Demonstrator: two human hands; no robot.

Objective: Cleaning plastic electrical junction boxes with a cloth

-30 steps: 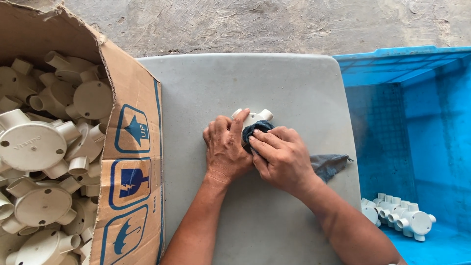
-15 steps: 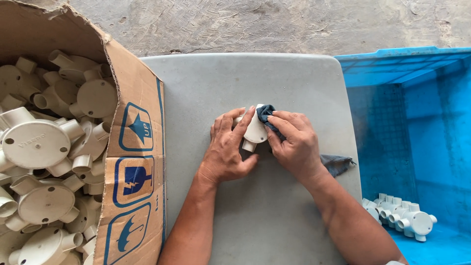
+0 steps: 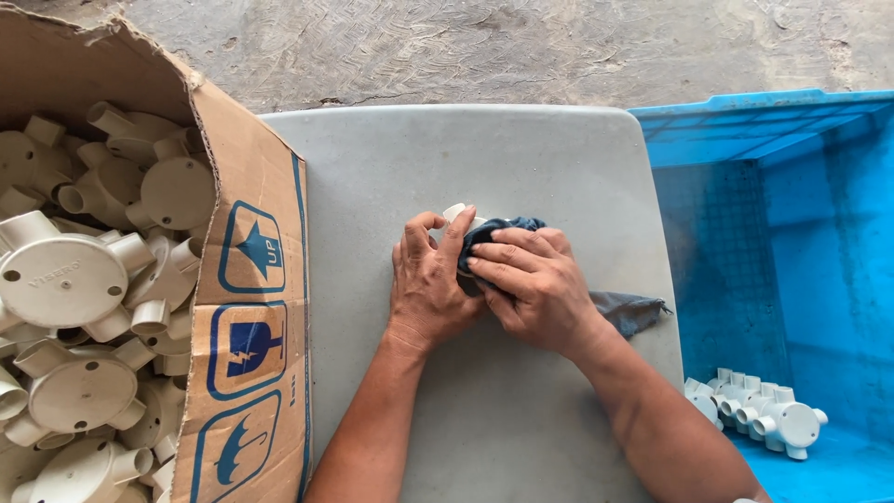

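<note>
Lying near the middle of the grey desk (image 3: 521, 410), the white junction box (image 3: 455, 213) is now almost hidden: half a second ago it was tipped on edge, and it has been laid flat again. It is clasped by the left hand (image 3: 426, 284) while the dark cloth (image 3: 492, 231) is pressed over it by the right hand (image 3: 531, 293), fingers together. More wiping is suggested; a carton of boxes (image 3: 65, 279) sits off the left edge, a blue crate (image 3: 819, 233) off the right.

Brown cardboard box (image 3: 247, 279) at left, open, blue square handling symbols (image 3: 250, 249) on its side
</note>
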